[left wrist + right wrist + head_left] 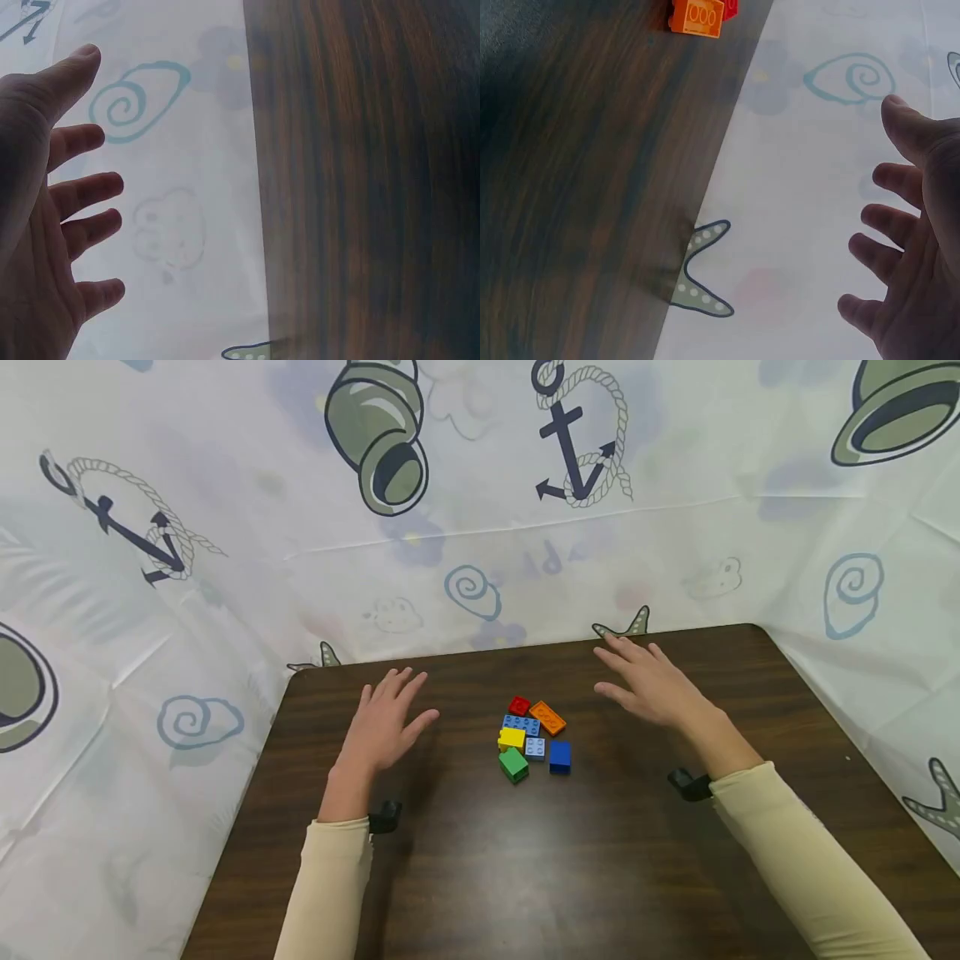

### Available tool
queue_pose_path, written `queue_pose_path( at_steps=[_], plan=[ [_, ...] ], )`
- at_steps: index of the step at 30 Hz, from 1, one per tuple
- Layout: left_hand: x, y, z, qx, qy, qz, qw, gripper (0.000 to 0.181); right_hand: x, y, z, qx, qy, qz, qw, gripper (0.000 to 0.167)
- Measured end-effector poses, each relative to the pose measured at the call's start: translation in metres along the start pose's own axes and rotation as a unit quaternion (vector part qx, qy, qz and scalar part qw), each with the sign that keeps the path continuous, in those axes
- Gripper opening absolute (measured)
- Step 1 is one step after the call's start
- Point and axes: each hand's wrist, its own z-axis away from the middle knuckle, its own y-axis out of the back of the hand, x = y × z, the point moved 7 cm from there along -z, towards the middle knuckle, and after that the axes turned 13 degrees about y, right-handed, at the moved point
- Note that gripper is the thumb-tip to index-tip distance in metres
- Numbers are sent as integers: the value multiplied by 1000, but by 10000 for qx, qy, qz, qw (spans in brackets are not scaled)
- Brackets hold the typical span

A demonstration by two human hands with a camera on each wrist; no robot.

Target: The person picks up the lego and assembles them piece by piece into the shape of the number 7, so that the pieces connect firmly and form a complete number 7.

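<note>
The left hand (381, 724) and right hand (651, 687) are spread and hold nothing, with the toy bricks (535, 748) clustered between them on the worktop (495, 877). Pinching one brick by its sides would probably best avoid nudging its neighbours.

The head view was bright and evenly lit, with the pale cloth (660, 560) and coloured bricks (522, 725) fairly crisp. Light seemed to come from above: milky glare lay on the table (600, 877), well in from its side edges, and soft shadows fell inward from the left forearm (326, 885) and right forearm (810, 868). Both wrist views were dimmer and greyer, the left hand (34, 202) and right hand (930, 255) shaded against paler cloth.
</note>
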Motion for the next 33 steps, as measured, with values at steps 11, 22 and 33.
queue_pose_path(
  at_steps=[11,22,33],
  plan=[
    [12,-32,8,-743,269,1273,9887,54,-10,-24,1,-180,-88,53,9998,55],
    [41,-98,21,-1374,1183,1182,9763,44,-22,-74,4,-350,-896,-559,9938,40],
    [68,-124,30,-971,1607,956,9775,59,-36,-107,6,-439,-1328,-773,9871,46]
  ],
)
